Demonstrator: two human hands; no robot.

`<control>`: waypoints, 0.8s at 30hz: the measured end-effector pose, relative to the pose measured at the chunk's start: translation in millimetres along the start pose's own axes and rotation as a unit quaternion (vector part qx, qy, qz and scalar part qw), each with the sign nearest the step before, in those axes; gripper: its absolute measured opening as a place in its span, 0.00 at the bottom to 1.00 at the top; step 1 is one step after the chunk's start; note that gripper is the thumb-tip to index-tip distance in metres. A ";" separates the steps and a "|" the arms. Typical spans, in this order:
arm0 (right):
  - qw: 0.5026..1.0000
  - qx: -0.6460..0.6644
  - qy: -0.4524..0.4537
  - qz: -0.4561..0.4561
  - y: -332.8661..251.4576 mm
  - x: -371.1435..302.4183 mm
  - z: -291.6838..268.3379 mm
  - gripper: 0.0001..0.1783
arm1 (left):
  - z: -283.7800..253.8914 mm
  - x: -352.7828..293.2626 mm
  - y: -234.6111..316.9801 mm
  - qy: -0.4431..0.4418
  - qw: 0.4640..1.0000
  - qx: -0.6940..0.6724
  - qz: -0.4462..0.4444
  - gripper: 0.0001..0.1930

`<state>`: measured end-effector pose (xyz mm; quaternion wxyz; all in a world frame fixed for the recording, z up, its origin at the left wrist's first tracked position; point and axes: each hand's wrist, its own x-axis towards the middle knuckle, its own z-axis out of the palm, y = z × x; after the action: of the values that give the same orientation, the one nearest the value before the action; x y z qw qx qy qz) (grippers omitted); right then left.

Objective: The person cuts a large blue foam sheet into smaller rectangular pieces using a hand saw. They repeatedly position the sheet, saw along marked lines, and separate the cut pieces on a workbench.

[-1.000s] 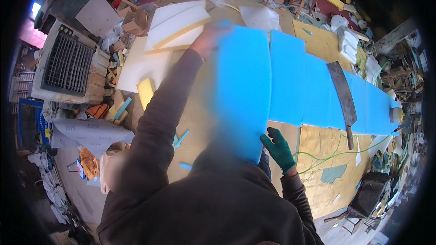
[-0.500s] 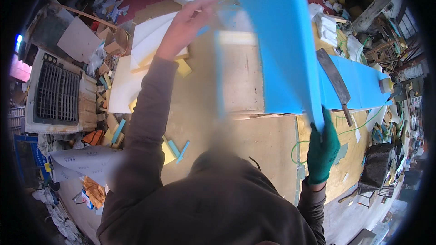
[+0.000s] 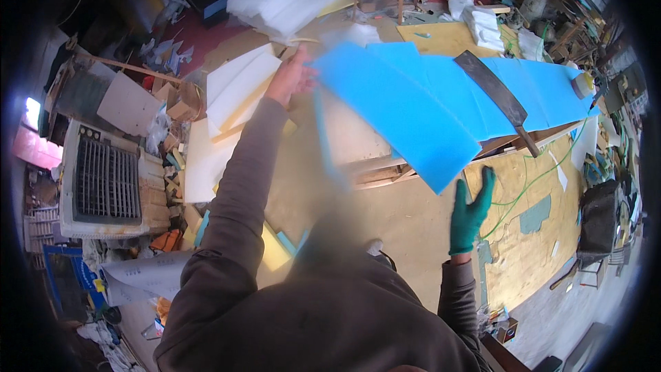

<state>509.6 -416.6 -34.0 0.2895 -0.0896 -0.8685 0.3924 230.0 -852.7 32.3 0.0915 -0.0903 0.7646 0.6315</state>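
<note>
A blue foam sheet [image 3: 399, 114] lies slanted over the wooden bench box [image 3: 348, 127] and another blue sheet [image 3: 544, 100], its near corner jutting past the edge. Just off that corner, my right hand [image 3: 470, 219], in a green glove, is open with thumb and fingers apart, holding nothing. My left hand [image 3: 290, 81] is bare and reaches to the sheet's far left corner. Its fingers look apart and slightly blurred; whether they touch the foam is unclear. A long, dark, broad-bladed knife [image 3: 490, 88] rests on the blue foam to the right.
White foam sheets [image 3: 237, 86] are stacked left of my left hand. A roll of tape [image 3: 583, 85] sits at the right end of the blue foam. A green cord [image 3: 527, 182] trails over the yellowish board [image 3: 530, 255]. An old grilled appliance [image 3: 107, 182] stands at the left.
The blue sheet has come down from a raised, steep position to lie across the bench. My right hand has let go of its near end. The view has shifted.
</note>
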 end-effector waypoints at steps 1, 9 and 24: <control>0.994 0.055 0.035 0.083 8.4 -1.7 -1.7 0.38 | -5.1 15.4 -8.4 0.023 1.000 0.012 0.002 0.41; 0.805 0.434 -0.141 0.378 28.1 14.3 36.8 0.28 | -16.0 143.3 -51.1 -0.034 0.929 0.317 0.190 0.19; 0.888 0.295 0.102 0.339 -156.1 -87.4 63.9 0.30 | -24.5 206.3 15.1 -0.268 0.881 0.275 0.275 0.10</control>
<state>555.6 -595.8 9.2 0.2394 -0.3288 -0.5953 0.6930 26.0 -878.6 -1.2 0.1367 0.3251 0.8482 0.3953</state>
